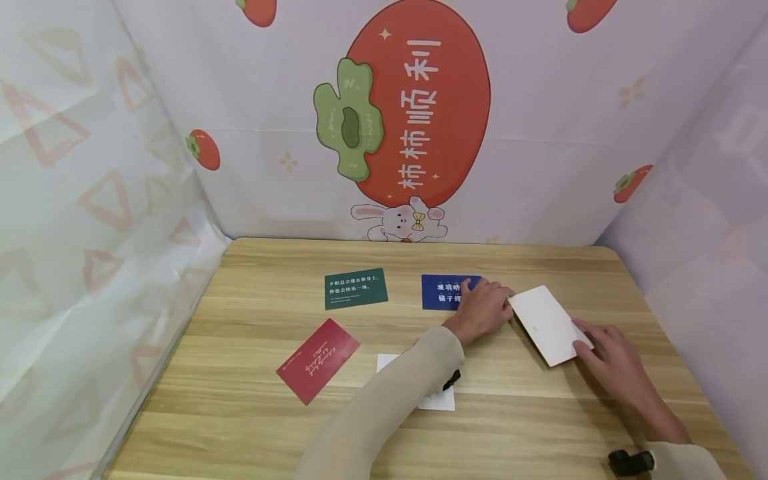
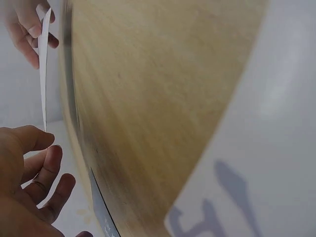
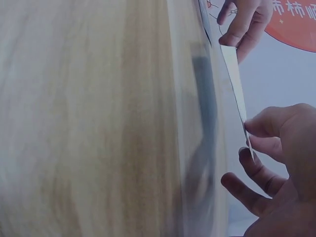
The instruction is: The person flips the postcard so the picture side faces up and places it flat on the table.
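A white card (image 1: 543, 325) is held above the right part of the wooden table, between my two hands. My left hand (image 1: 485, 309) pinches its upper left corner between thumb and fingers. At the opposite end, my right hand (image 1: 612, 360) pinches the lower right corner. Both wrist views show the card (image 3: 234, 84) nearly edge-on, raised off the tabletop. A blue card (image 1: 438, 293) with white writing lies just beyond my left hand, which covers part of its right side. Beneath my left forearm lies another white card (image 1: 440, 400), mostly hidden by the sleeve.
On the left half of the table (image 1: 240, 400) lie a green card (image 1: 357, 289) and, nearer me, a tilted red card (image 1: 318, 361). Printed cloth (image 1: 540, 187) hangs behind the table's far edge and along both sides.
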